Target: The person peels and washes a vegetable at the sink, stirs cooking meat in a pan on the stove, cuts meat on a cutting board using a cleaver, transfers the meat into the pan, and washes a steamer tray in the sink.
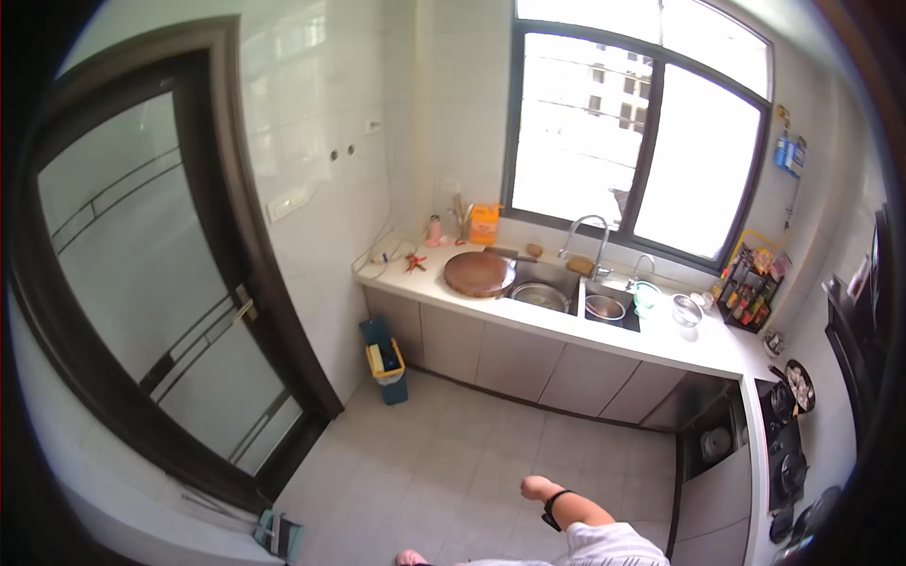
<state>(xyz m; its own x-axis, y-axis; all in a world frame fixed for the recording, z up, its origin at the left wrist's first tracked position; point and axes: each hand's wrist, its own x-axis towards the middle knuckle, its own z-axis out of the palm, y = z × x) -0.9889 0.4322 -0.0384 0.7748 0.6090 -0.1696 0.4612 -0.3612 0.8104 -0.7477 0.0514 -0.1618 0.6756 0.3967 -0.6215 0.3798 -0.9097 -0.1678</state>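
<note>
My right hand hangs over the tiled floor at the bottom of the view, with a dark band round the wrist and a pale striped sleeve above it. Its fingers look curled in, and nothing shows sticking out of them. At the bottom edge, the frame cuts off a small pinkish shape that may be my left hand; its fingers cannot be made out. Both are well away from the counter. On that counter lies a round wooden chopping board, beside a double sink holding metal basins.
A dark-framed door stands at the left. Near the cabinets is a blue bin with a yellow rim. An orange jug stands at the back. At the right are a spice rack, a pan and a black stove.
</note>
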